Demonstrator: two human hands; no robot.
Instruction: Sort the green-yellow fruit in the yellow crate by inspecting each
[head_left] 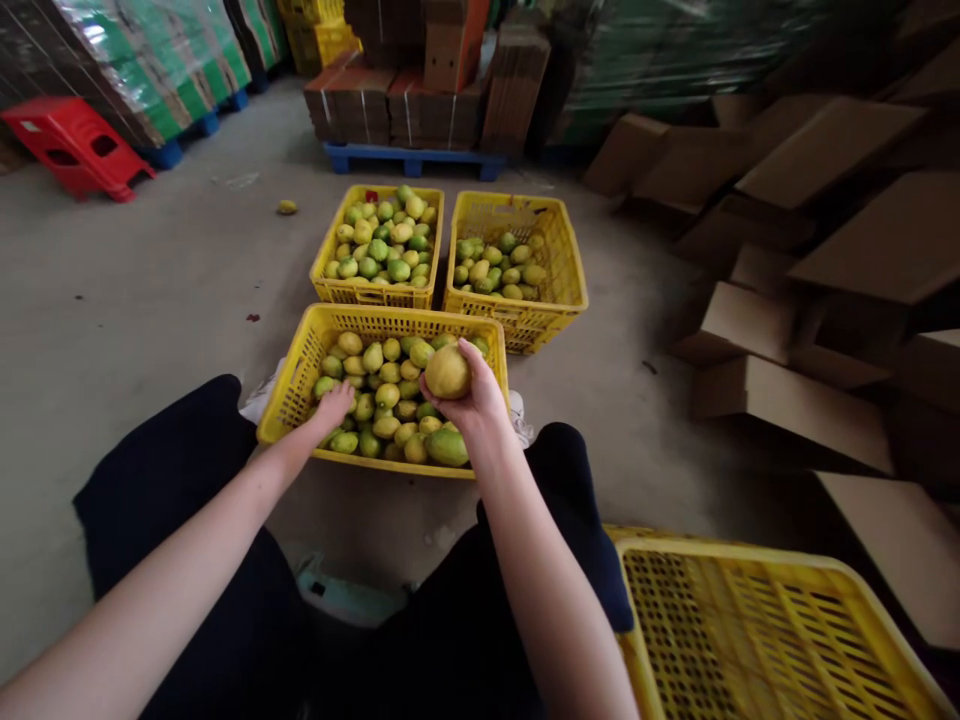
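Note:
A yellow plastic crate [405,320] holding several yellow and green lemons stands on the floor between my knees. Above its right half, my right hand [476,395] is wrapped round a large yellow lemon [448,373]. My left hand [334,403] reaches into the crate's left side, its fingers bent down by a green-yellow lemon [325,387]; whether they grip it cannot be made out. A big green lemon [448,447] lies in the crate's near right corner.
Behind are two more lemon crates, left [375,292] and right [517,310]. A yellow crate [750,555] sits by my right knee. Cardboard boxes [802,400] lie at right. A red stool [82,150], a loose lemon [286,207] and a blue pallet [412,160] are farther off.

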